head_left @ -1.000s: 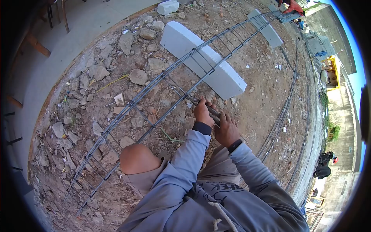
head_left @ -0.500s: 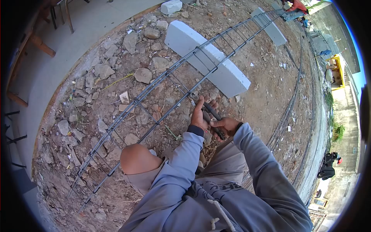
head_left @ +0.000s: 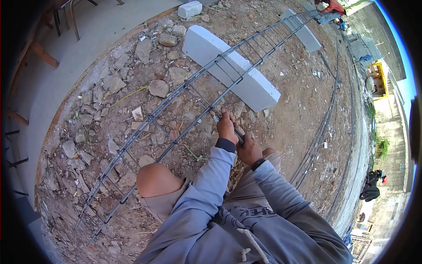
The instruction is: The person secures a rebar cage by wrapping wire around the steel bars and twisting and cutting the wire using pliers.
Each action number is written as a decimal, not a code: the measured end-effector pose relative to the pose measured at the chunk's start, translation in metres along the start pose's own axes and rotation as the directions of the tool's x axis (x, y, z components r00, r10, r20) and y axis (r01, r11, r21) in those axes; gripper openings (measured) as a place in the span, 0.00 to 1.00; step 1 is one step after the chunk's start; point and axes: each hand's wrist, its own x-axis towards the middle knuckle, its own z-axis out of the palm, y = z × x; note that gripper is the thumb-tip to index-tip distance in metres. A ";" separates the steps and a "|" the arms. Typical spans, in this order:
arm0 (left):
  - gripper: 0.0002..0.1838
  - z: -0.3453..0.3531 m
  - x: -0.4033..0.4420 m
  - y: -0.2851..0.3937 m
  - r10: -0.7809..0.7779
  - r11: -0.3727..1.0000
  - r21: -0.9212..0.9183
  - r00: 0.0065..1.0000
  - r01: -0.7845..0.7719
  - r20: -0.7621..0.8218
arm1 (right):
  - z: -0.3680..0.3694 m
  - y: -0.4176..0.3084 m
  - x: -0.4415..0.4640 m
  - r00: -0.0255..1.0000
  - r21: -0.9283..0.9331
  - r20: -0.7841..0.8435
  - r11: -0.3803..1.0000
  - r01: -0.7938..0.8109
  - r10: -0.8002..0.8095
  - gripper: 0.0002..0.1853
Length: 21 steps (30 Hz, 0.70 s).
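Observation:
A steel rebar cage (head_left: pixel 205 105) runs diagonally in front of me, its long bars joined by square stirrups. My left hand (head_left: pixel 226 128) is closed just below the cage's near bar. My right hand (head_left: pixel 249 152) is wrapped round a dark-handled tool (head_left: pixel 238 135), which spans the gap between both hands. The tool's upper end goes into my left hand's fingers. Its head is hidden, so I cannot tell its exact kind. A pale block (head_left: pixel 231 68) lies under the cage beyond my hands.
Loose stones (head_left: pixel 158 88) and rubble cover the ground to the left. Long dark bars (head_left: pixel 327 116) lie along the right. A second pale block (head_left: pixel 302 31) supports the cage's far part, where another person (head_left: pixel 332 9) bends. A concrete floor (head_left: pixel 101 33) borders the rubble.
My right hand has turned and moved slightly left and down, its back now facing up. The tool's two dark handles, spread before, now show as one short length between my hands.

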 end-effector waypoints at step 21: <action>0.21 -0.029 -0.016 0.032 0.009 0.989 0.141 0.975 -0.041 0.220 | -0.001 0.013 0.013 0.450 0.557 0.817 0.294 -0.777 -0.360 0.18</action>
